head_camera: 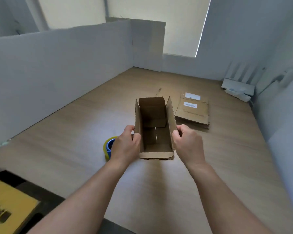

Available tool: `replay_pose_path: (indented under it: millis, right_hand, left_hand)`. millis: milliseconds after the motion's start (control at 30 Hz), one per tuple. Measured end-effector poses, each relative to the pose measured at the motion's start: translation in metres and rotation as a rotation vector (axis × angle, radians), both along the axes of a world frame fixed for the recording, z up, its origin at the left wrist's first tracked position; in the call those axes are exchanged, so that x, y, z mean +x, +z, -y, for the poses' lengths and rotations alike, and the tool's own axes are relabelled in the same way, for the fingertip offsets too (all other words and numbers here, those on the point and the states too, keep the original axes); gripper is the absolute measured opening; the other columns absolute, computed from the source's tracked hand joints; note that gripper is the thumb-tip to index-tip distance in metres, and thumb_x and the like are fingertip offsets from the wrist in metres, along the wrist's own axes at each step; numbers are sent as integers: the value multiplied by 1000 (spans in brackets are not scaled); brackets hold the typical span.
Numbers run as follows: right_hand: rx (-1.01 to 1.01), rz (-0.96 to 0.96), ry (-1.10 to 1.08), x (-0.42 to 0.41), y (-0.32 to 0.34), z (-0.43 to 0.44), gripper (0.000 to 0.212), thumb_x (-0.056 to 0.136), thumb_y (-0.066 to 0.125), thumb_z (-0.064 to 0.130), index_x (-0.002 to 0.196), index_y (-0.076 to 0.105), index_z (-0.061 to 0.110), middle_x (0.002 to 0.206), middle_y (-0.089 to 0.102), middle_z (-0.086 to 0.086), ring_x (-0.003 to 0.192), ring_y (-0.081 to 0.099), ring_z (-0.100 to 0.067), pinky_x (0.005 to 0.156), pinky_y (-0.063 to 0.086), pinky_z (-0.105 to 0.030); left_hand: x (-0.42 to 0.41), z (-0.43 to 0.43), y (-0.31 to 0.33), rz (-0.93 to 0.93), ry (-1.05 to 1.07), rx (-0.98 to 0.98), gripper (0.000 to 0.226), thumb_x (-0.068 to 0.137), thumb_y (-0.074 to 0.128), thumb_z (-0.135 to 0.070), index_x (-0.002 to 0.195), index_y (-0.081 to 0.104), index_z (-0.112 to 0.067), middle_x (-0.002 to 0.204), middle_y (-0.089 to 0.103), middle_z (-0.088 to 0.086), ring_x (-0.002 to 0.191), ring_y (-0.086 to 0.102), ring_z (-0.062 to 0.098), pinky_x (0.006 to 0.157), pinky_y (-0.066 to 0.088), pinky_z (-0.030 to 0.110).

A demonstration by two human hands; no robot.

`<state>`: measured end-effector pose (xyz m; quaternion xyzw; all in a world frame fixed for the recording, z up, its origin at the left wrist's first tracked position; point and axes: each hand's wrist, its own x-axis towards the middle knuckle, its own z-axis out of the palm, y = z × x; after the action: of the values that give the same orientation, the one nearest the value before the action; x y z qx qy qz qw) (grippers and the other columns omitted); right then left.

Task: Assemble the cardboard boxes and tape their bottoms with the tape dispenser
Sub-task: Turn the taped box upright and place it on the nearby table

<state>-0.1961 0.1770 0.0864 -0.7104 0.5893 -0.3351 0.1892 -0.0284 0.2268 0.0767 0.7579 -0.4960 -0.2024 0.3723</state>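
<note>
yellow board lower left, white partition behind.

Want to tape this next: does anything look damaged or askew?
Nothing serious. The box, held by the left hand and right hand, has a slightly ragged near flap edge, and a thin bright line shows along its bottom seam. The flat boxes lie slightly fanned.

Both forearms stretched forward.
The left grip and right grip pinch opposite walls of the box, fingers curled.

Tape roll left of box
</note>
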Motion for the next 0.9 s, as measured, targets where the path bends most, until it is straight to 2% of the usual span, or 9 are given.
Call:
replay_pose_path:
  millis: [167, 267, 367, 433, 500, 567, 633, 733, 900]
  right_hand:
    - [6, 25, 226, 43, -3, -15, 19, 90, 48, 16, 86, 66, 10, 70, 63, -8, 66, 56, -26, 59, 46, -34]
    - [13, 17, 385, 74, -4, -33, 18, 90, 49, 15, 89, 66, 9, 72, 63, -7, 66, 55, -24, 57, 44, -31]
    - [22, 13, 515, 107, -4, -54, 20, 92, 46, 13, 96, 66, 9, 79, 66, -7, 72, 57, -24, 60, 43, -31]
    - [22, 2, 600, 129, -5, -70, 23, 94, 45, 14, 103, 66, 9, 88, 68, -8, 76, 56, -21, 60, 38, -27]
    - [30, -5, 669, 150, -6, -89, 22, 95, 45, 16, 103, 65, 10, 89, 68, -6, 76, 55, -19, 58, 38, -25]
    - [49, -1, 717, 170, -8, -110, 21, 95, 45, 19, 100, 65, 11, 84, 67, -5, 75, 57, -21, 64, 47, -34]
    - [69, -13, 760, 188, -9, -132, 21, 94, 46, 20, 98, 65, 14, 82, 67, -6, 77, 59, -25, 71, 51, -41]
    - [99, -15, 825, 213, -8, -169, 21, 92, 45, 20, 93, 66, 15, 78, 66, -7, 76, 58, -27, 71, 50, -41]
    - [82, -48, 950, 258, -6, -242, 22, 94, 45, 19, 97, 66, 11, 78, 64, -4, 71, 55, -22, 61, 45, -30]
  left_hand:
    - [26, -49, 5, 72, 225, -15, 34, 99, 34, -23, 130, 48, -21, 82, 64, 9, 82, 58, 32, 72, 46, 38]
    - [40, -88, 7, 83, 298, -12, 39, 101, 40, -30, 139, 42, -21, 112, 67, 8, 102, 62, 27, 85, 51, 38]
    - [55, -128, 9, 106, 407, 51, 52, 99, 49, -33, 146, 36, -16, 138, 53, 6, 123, 54, 23, 97, 46, 33]
    - [66, -154, 10, 130, 498, 78, 50, 98, 49, -33, 143, 40, -12, 133, 57, 7, 116, 57, 20, 89, 48, 25]
    - [76, -181, 11, 147, 576, 82, 41, 100, 46, -30, 134, 49, -9, 101, 64, 4, 87, 58, 13, 62, 41, 10]
    - [86, -207, 9, 158, 660, 95, 35, 100, 44, -27, 123, 54, -2, 72, 49, -1, 62, 44, 7, 48, 31, 13]
    - [97, -233, 6, 167, 741, 115, 35, 100, 44, -27, 118, 54, 1, 69, 47, 6, 60, 40, 9, 51, 33, 18]
    - [112, -274, 4, 146, 813, 110, 35, 99, 44, -27, 123, 55, -3, 74, 53, 4, 72, 50, 20, 63, 36, 31]
    - [145, -359, 4, 104, 907, 104, 42, 100, 44, -28, 135, 48, -6, 102, 64, 16, 94, 59, 30, 73, 45, 36]
